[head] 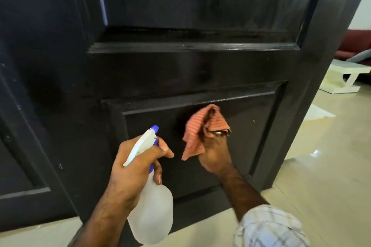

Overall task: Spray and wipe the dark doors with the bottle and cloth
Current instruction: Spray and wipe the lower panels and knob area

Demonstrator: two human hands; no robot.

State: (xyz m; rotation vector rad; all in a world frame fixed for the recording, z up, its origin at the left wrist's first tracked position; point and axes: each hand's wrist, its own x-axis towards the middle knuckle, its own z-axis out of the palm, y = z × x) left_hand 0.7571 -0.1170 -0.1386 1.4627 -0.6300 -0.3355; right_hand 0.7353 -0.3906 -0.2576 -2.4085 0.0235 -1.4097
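Low on the dark door, at the bottom recessed panel — right hand clenched round a bunched orange cloth, pressing it vs. the panel just under the top moulding. Folds of cloth hanging down left of the grip. Checked sleeve rolled back on the right forearm. Left hand wrapped round the neck of a translucent spray bottle, white trigger head w/ blue nozzle tip aimed at the panel, index finger stretched fwd past the trigger — bottle held just left of the cloth, clear of the door. Second dark door at far left. Pale tiled floor below and to the right. Through the opening at right, a white low desk and a red sofa behind it.
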